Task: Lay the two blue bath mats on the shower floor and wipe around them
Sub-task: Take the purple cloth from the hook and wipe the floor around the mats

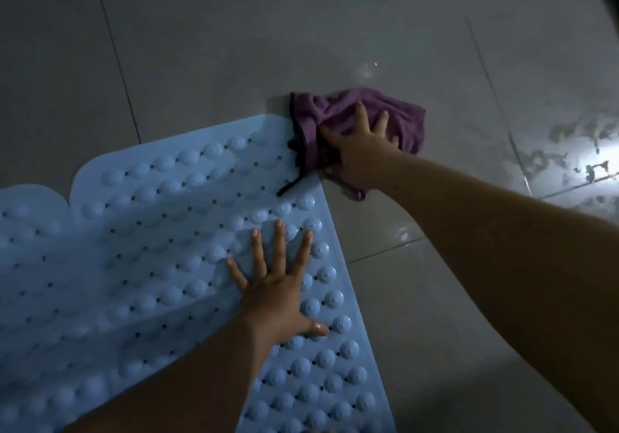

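Where it lies flat, blue bath mat shows domed bumps.

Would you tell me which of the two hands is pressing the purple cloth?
The right hand, reaching past the blue bath mat's far corner, presses the purple cloth onto the tiled floor. The left hand lies flat, fingers spread, on the mat.

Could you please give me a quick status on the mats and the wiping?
Left hand flat on blue mat. Right hand presses purple cloth on wet tile floor at mat corner. Nothing in the way.
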